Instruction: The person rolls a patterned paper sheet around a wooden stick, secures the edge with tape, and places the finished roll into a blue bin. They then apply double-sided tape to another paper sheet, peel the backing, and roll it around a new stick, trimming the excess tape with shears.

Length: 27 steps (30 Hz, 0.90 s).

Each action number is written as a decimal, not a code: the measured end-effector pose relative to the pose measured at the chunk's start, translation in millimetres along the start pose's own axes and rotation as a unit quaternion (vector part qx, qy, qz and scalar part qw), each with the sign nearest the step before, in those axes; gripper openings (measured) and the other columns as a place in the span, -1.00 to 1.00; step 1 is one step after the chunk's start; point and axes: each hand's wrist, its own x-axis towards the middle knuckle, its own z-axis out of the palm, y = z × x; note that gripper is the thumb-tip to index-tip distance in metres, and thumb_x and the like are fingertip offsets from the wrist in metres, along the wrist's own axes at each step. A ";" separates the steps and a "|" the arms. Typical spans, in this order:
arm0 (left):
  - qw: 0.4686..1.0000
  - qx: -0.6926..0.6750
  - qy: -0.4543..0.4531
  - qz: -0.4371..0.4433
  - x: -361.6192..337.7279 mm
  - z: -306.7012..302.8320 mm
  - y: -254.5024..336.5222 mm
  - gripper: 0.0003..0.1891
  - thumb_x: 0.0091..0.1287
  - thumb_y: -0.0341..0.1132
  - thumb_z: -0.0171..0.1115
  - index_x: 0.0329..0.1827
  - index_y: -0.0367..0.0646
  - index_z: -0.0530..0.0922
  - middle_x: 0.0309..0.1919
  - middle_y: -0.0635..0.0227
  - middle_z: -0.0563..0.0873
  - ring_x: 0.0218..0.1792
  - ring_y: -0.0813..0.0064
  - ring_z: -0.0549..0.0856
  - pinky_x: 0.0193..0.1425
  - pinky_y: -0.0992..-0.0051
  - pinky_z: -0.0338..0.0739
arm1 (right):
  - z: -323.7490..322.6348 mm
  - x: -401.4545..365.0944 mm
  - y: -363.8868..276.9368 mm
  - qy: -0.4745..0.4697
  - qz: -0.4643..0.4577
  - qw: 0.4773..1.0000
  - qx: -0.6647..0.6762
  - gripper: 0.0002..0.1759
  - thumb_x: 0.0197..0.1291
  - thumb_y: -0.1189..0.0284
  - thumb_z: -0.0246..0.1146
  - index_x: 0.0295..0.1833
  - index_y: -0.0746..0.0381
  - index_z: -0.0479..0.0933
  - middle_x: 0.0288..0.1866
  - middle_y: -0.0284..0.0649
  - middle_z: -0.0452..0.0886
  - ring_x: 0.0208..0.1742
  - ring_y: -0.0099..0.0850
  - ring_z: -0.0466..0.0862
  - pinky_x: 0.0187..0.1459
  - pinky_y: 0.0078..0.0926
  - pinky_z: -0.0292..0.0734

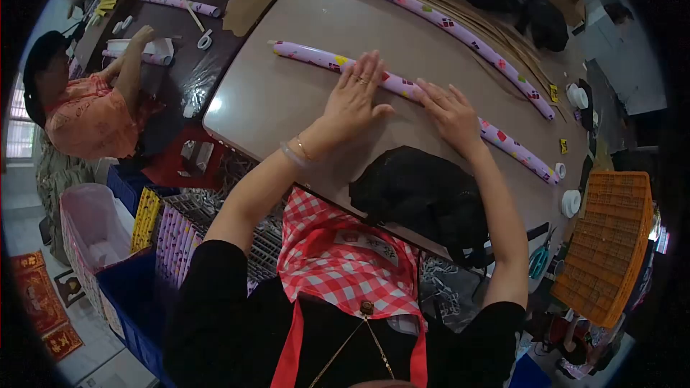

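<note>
A long, narrow roll of lilac patterned paper (305,55) lies diagonally across the table in front of me. A thin tan tip sticks out of its left end. My left hand (357,93) rests flat over its middle, fingers stretched out and thumb apart. Farther right along the same roll, my right hand (451,113) also lies on it with fingers extended. Both palms touch the roll, and neither hand is wrapped around it. A second, longer lilac roll (431,16) lies beyond, roughly parallel to the first.
Thin strips (496,32) lie behind the far roll. A black bag (424,190) sits at the near table edge. White tape rolls (571,203) and scissors (540,259) are at right, near an orange crate (604,244). At left, a co-worker (97,111) handles another roll.
</note>
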 end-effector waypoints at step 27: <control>0.866 -0.227 0.088 -0.436 22.7 -3.0 13.4 0.18 0.00 -0.07 0.39 0.37 -0.45 -0.36 0.35 -0.30 -0.29 0.42 -0.10 -0.23 0.42 0.09 -0.21 | -3.2 -0.7 -1.1 -0.011 0.001 1.000 0.013 -0.50 0.12 0.47 0.11 0.23 -0.02 0.38 0.31 -0.42 0.35 0.22 -0.46 0.44 0.23 -0.28 0.28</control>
